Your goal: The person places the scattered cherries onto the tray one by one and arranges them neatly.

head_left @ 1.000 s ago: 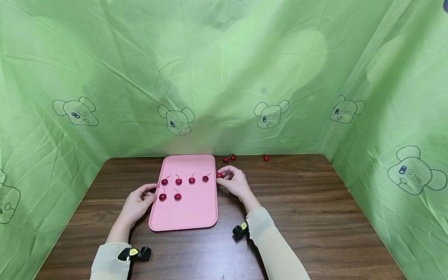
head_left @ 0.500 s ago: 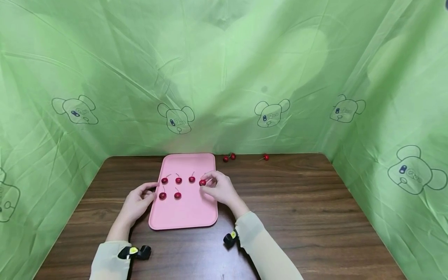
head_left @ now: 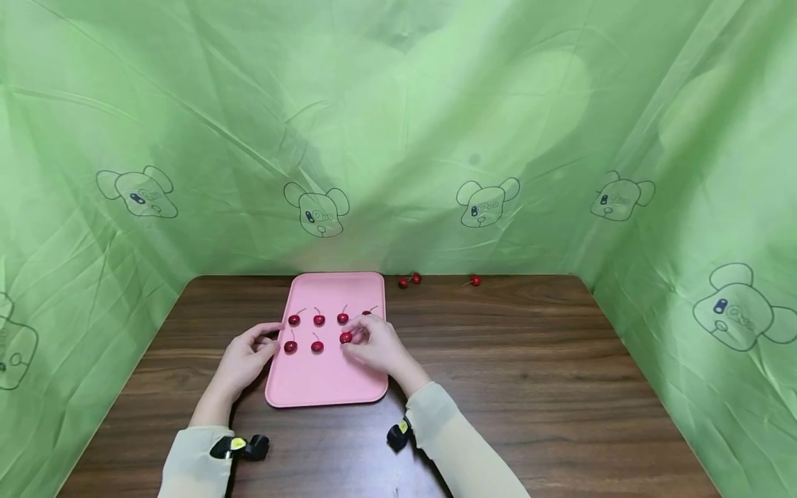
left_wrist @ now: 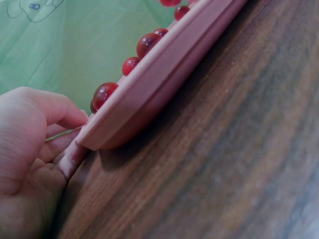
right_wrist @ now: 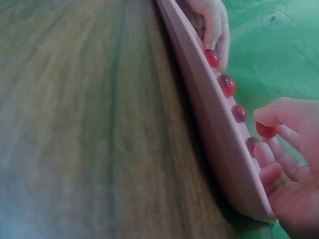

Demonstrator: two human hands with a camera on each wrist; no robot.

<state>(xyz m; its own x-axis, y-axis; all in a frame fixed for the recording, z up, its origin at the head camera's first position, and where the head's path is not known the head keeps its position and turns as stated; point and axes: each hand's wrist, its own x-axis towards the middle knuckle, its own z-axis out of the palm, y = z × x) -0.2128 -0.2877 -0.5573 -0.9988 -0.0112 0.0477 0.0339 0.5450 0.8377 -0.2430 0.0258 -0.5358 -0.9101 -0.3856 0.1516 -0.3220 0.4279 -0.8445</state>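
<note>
One cherry [head_left: 345, 337], pinched in the fingers of the right hand [head_left: 376, 344] over the pink tray [head_left: 324, 387], looks light and slippery, best taken by its sides; the left hand [head_left: 241, 363] holds the tray's edge.

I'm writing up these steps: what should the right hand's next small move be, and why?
Probably set the held cherry down on the pink tray and let go: the right hand pinches it just right of the two near-row cherries, a spot that would likely extend that row.
</note>
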